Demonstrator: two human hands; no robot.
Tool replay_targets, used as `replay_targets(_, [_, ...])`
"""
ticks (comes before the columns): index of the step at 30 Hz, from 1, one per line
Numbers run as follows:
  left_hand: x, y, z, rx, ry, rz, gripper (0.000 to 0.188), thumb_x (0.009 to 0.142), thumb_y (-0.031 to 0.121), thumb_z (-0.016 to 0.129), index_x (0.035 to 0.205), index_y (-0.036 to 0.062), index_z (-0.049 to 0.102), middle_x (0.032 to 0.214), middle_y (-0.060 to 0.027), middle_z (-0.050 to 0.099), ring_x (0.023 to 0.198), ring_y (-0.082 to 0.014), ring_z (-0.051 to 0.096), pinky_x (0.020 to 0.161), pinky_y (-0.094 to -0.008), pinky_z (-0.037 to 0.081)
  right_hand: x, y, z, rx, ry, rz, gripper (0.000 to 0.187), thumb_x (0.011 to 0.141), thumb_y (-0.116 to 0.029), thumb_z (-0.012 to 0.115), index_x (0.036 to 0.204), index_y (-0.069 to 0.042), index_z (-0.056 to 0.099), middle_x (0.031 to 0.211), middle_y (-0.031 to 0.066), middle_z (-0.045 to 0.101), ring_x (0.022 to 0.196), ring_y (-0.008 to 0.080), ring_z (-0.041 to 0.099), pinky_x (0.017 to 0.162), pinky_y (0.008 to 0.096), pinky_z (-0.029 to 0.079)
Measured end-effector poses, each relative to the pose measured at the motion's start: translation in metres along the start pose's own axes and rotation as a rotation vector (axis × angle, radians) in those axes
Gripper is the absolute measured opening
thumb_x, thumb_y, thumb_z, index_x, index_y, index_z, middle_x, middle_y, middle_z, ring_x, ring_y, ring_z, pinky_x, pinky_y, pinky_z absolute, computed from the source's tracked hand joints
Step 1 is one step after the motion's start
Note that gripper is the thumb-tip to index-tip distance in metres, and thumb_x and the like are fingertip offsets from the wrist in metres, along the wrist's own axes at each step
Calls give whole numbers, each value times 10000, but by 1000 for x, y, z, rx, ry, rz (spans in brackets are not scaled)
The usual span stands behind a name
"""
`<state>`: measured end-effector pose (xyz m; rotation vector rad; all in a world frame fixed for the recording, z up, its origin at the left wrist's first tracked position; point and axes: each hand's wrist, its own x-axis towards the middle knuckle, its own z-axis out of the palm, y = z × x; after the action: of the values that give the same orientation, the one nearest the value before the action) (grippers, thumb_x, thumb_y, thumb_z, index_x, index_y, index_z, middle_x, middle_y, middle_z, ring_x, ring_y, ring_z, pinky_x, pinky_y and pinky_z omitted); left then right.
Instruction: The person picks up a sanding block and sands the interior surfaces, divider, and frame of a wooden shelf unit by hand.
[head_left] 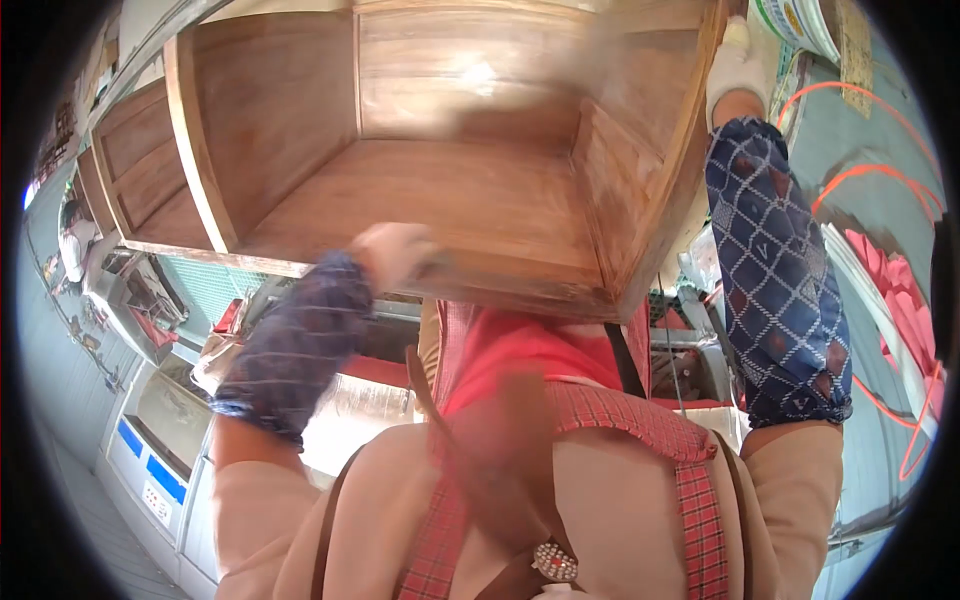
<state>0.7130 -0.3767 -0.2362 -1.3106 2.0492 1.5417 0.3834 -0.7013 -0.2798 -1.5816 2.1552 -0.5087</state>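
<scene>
A large brown wooden cabinet frame (440,195) with open compartments fills the upper middle, its widest compartment facing me. My left hand (395,255) is at the front edge of that compartment, over the lower board. Motion smears its fingers, so whether it holds anything is unclear. My right hand (740,75), in a whitish glove, grips the cabinet's right side near the top. Dark blue patterned sleeves cover both forearms.
Orange hose (880,172) loops along the right, near pinkish-red cloth (895,300). A white bucket (795,25) stands at the upper right. Farther left are a white box with blue panels (165,480) and another person (75,240). Brown straps hang at my chest.
</scene>
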Motion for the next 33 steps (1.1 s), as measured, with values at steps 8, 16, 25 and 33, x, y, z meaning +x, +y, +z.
replay_targets(8, [-39, -37, -6, -626, 53, -408, 227, 932, 194, 579, 977, -2, 685, 902, -112, 689, 796, -172, 630, 746, -330, 512, 3, -10, -13, -153, -149, -76, 629, 1021, -495, 317, 1299, 17, 554, 1295, 286, 560, 1241, 442, 495, 1042, 456, 390])
replay_targets(16, [143, 126, 33, -665, -105, 21, 326, 951, 280, 511, 1179, 77, 627, 1123, -201, 657, 1080, -382, 599, 952, -422, 465, -20, -38, 2, -91, -152, 19, 649, 1018, -509, 310, 1319, 24, 525, 1296, 306, 540, 1239, 466, 472, 1037, 462, 387])
replay_targets(25, [88, 46, 27, -468, -243, 100, 448, 965, 328, 506, 1338, 86, 562, 1350, -160, 574, 1238, -305, 550, 1054, -397, 432, -12, -25, 10, 53, -155, -31, 471, 946, -385, 459, 1293, -84, 560, 1157, 272, 632, 1125, 445, 569, 928, 462, 461])
replay_targets(33, [57, 47, 67, -300, -3, -8, 393, 942, 290, 505, 1267, 97, 613, 1314, -135, 587, 1165, -350, 582, 1018, -399, 456, -3, 7, -5, 2, -119, -35, 578, 993, -506, 408, 1274, -29, 577, 1203, 268, 614, 1162, 414, 565, 963, 428, 436])
